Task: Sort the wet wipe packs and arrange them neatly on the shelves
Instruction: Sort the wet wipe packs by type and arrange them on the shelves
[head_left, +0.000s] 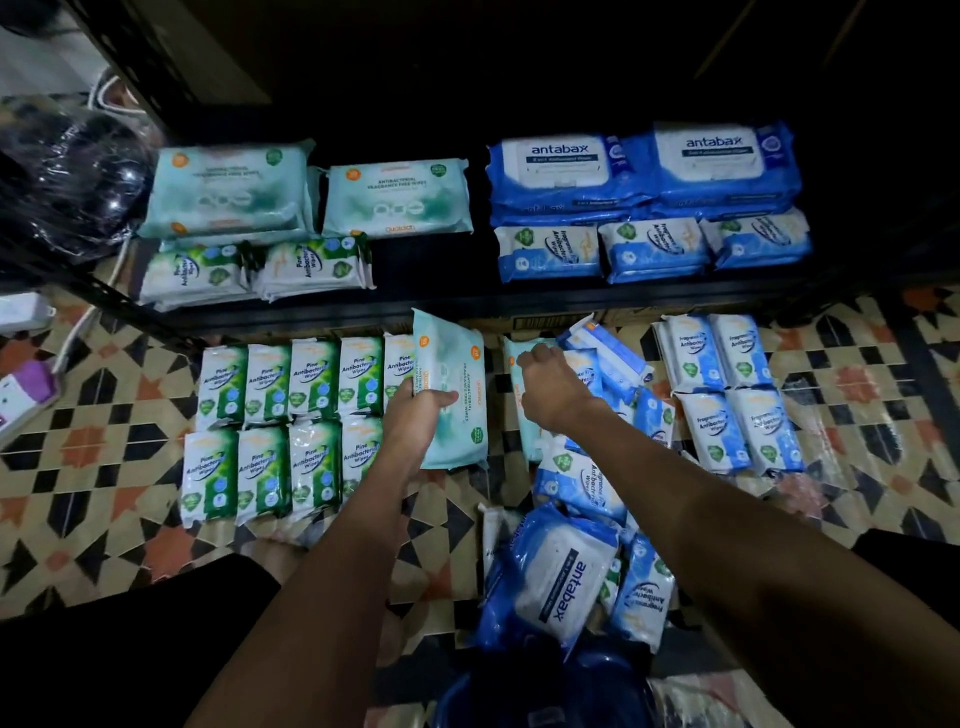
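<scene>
Tiled floor (93, 447): teal pack (452, 395) in left hand (415, 410)

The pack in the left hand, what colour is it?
Pale teal with orange round badges, the pack held by the left hand; head view.
</scene>
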